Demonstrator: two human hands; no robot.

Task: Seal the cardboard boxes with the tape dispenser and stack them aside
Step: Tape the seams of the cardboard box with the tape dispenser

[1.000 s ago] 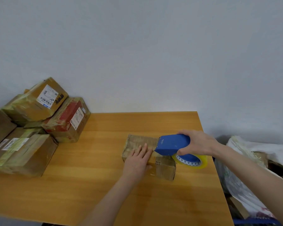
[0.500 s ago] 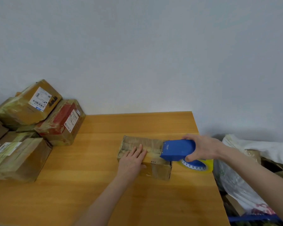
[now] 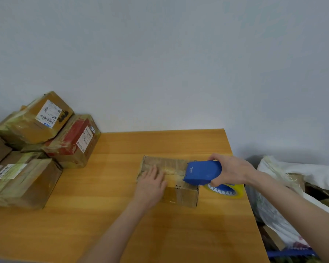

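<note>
Two hands work one small, light-looking cardboard box point(image 3: 169, 179): left hand point(image 3: 150, 184) pressing flat with fingers straight, right hand point(image 3: 231, 170) curled around the blue tape dispenser point(image 3: 202, 172).

Makeshift parcel-packing spot in plain room; home or small office, cannot tell which. At grip: right hand point(image 3: 230, 170) round blue tape dispenser point(image 3: 202, 172). Beneath grip: worn cardboard box point(image 3: 169, 166) on wooden table point(image 3: 103, 215). Far left of grip: heap of taped parcels point(image 3: 36, 149) with printed shipping labels point(image 3: 48, 114). Beyond grip: bare pale wall point(image 3: 160, 63). Right of grip, past table edge: white plastic bags point(image 3: 311, 175), cardboard scraps.
</note>
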